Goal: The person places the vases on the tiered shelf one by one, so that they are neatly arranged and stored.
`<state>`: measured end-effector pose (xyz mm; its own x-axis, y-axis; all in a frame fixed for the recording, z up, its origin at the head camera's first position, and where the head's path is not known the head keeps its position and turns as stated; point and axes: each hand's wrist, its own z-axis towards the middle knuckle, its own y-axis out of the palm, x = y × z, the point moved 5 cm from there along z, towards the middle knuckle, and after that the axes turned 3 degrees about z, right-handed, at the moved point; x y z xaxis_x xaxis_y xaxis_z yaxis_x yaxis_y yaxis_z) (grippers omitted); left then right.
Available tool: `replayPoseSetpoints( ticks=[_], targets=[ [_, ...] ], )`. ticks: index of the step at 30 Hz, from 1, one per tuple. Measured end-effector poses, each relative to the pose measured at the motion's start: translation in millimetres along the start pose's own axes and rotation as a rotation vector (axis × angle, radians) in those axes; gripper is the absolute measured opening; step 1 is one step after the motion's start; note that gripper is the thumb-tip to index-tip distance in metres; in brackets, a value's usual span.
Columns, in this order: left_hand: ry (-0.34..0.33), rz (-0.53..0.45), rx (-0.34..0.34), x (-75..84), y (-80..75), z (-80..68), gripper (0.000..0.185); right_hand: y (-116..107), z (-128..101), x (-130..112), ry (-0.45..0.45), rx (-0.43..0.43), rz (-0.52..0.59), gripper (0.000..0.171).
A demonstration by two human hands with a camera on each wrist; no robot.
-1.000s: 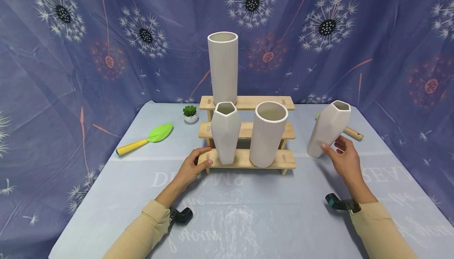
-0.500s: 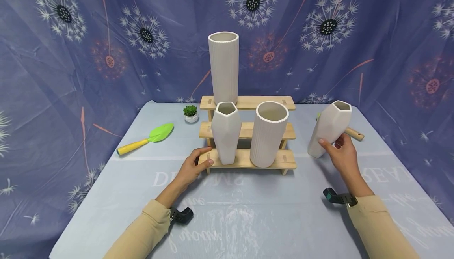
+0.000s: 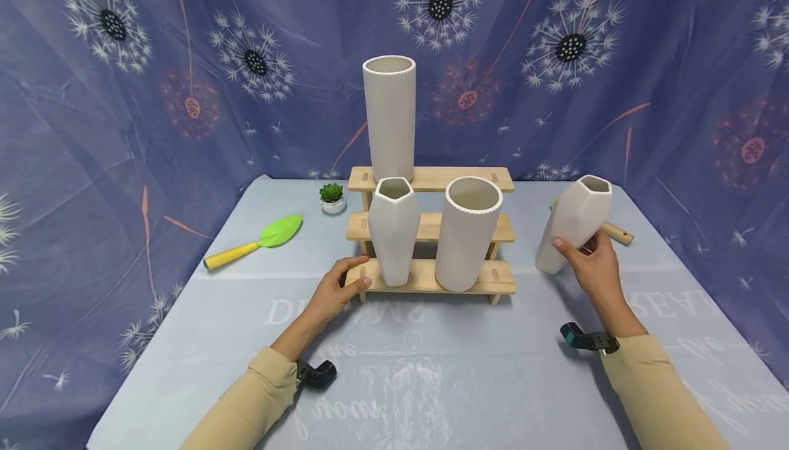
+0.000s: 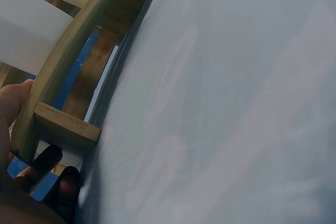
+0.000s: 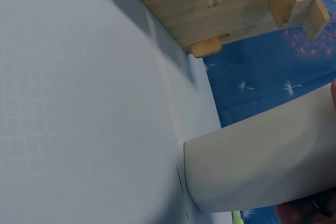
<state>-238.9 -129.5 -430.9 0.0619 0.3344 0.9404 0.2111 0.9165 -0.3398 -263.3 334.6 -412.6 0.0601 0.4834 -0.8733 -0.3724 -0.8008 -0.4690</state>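
Note:
My left hand [image 3: 331, 294] grips the left end of the bottom tier of a three-tier wooden stand [image 3: 422, 277]. In the left wrist view the thumb lies against the board [image 4: 58, 69] and fingers curl around its underside. A white faceted vase [image 3: 394, 231] and a white ribbed vase [image 3: 465, 244] stand on that tier. On the top tier is a taller ribbed vase [image 3: 390, 118]. At the right, my right hand [image 3: 596, 265] holds a second faceted vase [image 3: 572, 220], thumb in front, other fingers mostly hidden behind. Its base [image 5: 205, 177] is at the tabletop; I cannot tell whether it touches.
Left of the stand lie a green trowel [image 3: 279, 231] with a yellow handle and a small potted succulent [image 3: 331, 198]. Behind the held vase, a wooden-handled tool [image 3: 616, 233] is partly hidden. A blue dandelion-print cloth [image 3: 308, 59] hangs behind the table [image 3: 431, 375].
My right hand has shifted slightly left and closed in on the faceted vase, its thumb further onto the front. The left hand and the vases stay in place.

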Motion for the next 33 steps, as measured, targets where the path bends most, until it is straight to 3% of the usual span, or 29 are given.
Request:
replayPoseSetpoints(
  ticks=[33],
  targets=[
    [0.0,-0.02,0.002,1.7,-0.1,-0.5,0.048,-3.3,-0.9,-4.1,0.016,0.057,-0.035,0.075]
  ],
)
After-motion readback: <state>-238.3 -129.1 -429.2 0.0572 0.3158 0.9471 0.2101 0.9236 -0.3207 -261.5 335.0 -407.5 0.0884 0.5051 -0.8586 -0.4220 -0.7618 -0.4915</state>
